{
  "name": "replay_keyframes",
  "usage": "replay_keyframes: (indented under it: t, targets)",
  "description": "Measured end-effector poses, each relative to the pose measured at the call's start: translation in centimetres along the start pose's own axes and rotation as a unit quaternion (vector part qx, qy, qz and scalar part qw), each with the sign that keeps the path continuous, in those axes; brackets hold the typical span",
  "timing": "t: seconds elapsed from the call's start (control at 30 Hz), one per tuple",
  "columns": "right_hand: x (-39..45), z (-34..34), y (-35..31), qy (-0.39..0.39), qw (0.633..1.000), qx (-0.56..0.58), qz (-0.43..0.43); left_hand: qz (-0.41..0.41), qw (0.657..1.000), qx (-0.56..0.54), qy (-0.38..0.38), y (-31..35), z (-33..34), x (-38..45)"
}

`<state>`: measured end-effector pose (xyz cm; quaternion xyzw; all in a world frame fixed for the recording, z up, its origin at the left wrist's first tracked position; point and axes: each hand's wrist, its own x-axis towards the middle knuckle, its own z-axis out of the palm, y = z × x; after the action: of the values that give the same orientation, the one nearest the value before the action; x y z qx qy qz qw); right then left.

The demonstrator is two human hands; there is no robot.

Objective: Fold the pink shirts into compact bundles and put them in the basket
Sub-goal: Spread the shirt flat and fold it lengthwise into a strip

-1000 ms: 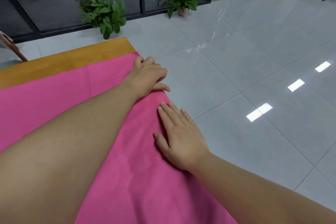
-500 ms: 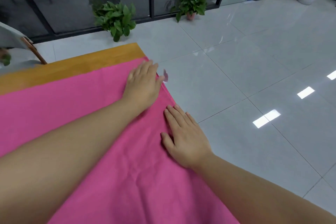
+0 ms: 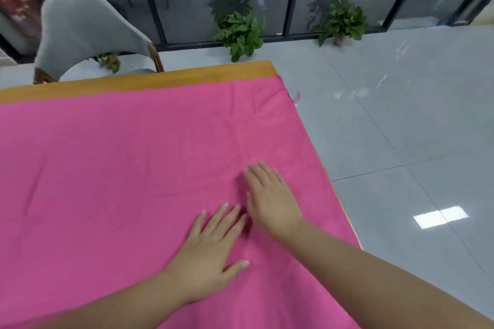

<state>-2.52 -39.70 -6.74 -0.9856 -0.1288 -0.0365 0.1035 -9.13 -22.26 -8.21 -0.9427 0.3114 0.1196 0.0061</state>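
My left hand [image 3: 207, 247] has come back from the far corner and lies flat, fingers straight, beside my flat right hand [image 3: 272, 199] on the pink shirt [image 3: 120, 168] spread over the desk [image 3: 160, 80]; smoothing seems done, folding comes next.

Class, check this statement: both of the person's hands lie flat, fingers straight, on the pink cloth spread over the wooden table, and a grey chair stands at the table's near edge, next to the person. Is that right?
Not quite. The grey chair stands at the far edge of the wooden table, opposite the person, as the head view shows. The rest holds: left hand and right hand lie flat, fingers straight, on the pink cloth.
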Motion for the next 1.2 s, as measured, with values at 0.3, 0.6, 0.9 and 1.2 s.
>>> replay_keyframes:
  t: [0.3,0.6,0.9,1.2]
  targets:
    - [-12.0,1.6,-0.2,-0.076,0.996,-0.022,0.035,-0.093,0.994,-0.013,0.052,-1.5,2.8,-7.8]
    - [-11.3,1.1,-4.4,-0.043,0.988,-0.080,0.123,-0.304,0.945,-0.069,0.098,-10.7,4.4,-17.6]
    - [-16.1,4.9,-21.4,-0.027,0.978,0.104,-0.178,-0.202,0.977,-0.073,0.012,-15.9,6.8,-31.8]
    - [-20.3,6.3,-25.0,-0.063,0.988,-0.027,-0.138,-0.283,0.945,-0.145,0.075,-19.5,9.6,-42.2]
